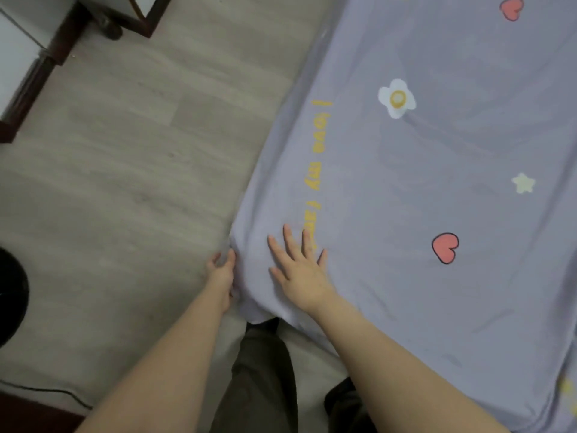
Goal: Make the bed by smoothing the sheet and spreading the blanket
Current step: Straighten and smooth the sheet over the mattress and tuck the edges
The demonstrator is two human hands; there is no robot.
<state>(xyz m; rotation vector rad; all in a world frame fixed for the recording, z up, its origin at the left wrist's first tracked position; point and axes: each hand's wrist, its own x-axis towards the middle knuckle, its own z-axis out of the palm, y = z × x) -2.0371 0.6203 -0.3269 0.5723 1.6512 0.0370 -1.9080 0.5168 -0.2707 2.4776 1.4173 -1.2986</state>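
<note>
Grey plank floor (pixel 125 151), dark (wooden) furniture frame (pixel 28 89).

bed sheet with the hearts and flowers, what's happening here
A person stands by the corner of the lilac sheet. Their left hand grips its hanging edge, while the right hand lies flat and splayed on top of it, at the near end of the yellow lettering. The sheet looks mostly smooth, with faint creases. No blanket is in view.

Left hand (pixel 222 271) apparently gripping, right hand (pixel 301 273) flat
</note>
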